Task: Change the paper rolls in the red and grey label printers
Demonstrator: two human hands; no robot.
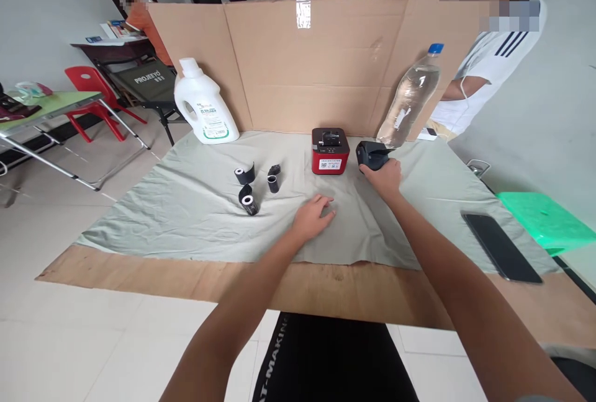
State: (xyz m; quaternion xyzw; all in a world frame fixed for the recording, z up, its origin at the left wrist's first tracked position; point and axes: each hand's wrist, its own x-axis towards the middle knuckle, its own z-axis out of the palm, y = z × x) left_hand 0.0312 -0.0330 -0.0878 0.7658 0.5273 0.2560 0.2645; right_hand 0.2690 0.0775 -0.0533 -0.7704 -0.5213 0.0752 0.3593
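Note:
My right hand (pixel 384 177) is wrapped round a small black device (pixel 371 155) on the grey-green cloth (pixel 195 209), just right of a red and black box-shaped device (pixel 330 151). My left hand (pixel 313 216) lies on the cloth in front of the red device, fingers loosely stretched, holding nothing. Three small black rolls (pixel 250 200) (pixel 245 174) (pixel 273 180) lie to its left.
A white detergent jug (pixel 203 104) and a leaning clear plastic bottle (pixel 410 99) stand against a cardboard screen (pixel 307 67). A black phone (pixel 501 247) lies at the right, beside a green stool (pixel 540 219). A person in a white shirt (pixel 488 73) is behind the screen; another sits at far left.

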